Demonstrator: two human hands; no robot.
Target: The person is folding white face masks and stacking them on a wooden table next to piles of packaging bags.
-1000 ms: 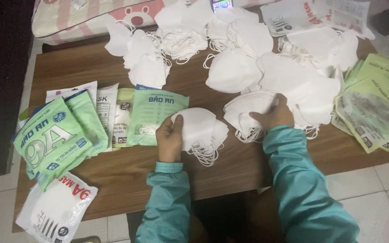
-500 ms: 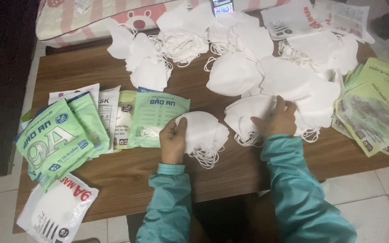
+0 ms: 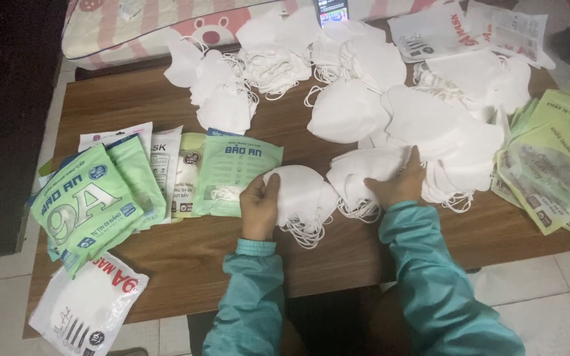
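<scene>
At the lower middle of the frame, the left hand (image 3: 259, 206) grips the left edge of a small stack of white masks (image 3: 301, 194) lying on the wooden table (image 3: 186, 257) — thumb on top, fingers curled around the edge, so the hand is closed on the stack. The stack's ear loops spill out toward the bottom of the frame. Just right of it, the right hand (image 3: 398, 184) lies flat with fingers together, pressing down on a second stack of white masks (image 3: 361, 175); whether the fingers hook under any of them cannot be told. Both forearms wear teal sleeves (image 3: 423, 270).

Left of the left hand, touching or nearly touching it, lies a pale green mask packet (image 3: 235, 173), and further left a fan of overlapping packets ends in a bright green packet (image 3: 87, 201). A white packet (image 3: 90, 306) hangs off the table's lower left corner. Across the upper middle of the frame loose white masks (image 3: 348, 109) lie in heaps — some folded, some with tangled loops. At the right edge sits a pile of yellow-green packets (image 3: 555, 165). A phone (image 3: 331, 10) stands at the top centre, and a pink striped cushion (image 3: 153, 29) runs along the upper left behind the table.
</scene>
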